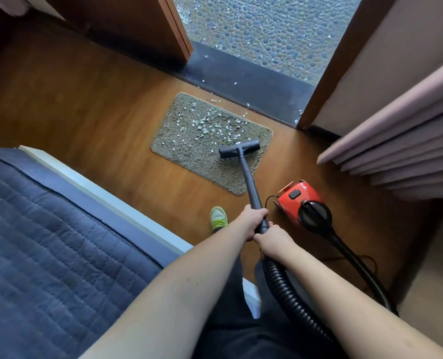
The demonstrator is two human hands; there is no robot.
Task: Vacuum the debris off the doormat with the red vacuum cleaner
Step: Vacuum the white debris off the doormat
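An olive-grey doormat [189, 154] lies on the wooden floor before the doorway, with several white scraps of debris [210, 124] scattered over its far half. The black vacuum nozzle [239, 149] rests on the mat's right side, just short of the scraps. Its black wand [250, 181] runs back to my hands. My left hand [251, 221] grips the wand's lower end, and my right hand [273, 240] grips it just behind, where the ribbed hose [290, 296] begins. The red vacuum cleaner [302, 202] sits on the floor right of my hands.
A bed with a dark blue quilt [46, 255] fills the left. Pink curtains [401, 151] hang at right. More scraps lie on the dark threshold [241, 76] and pebble paving [267, 29] beyond. My green shoe [218, 218] stands near the mat. A brown door [137, 27] stands open.
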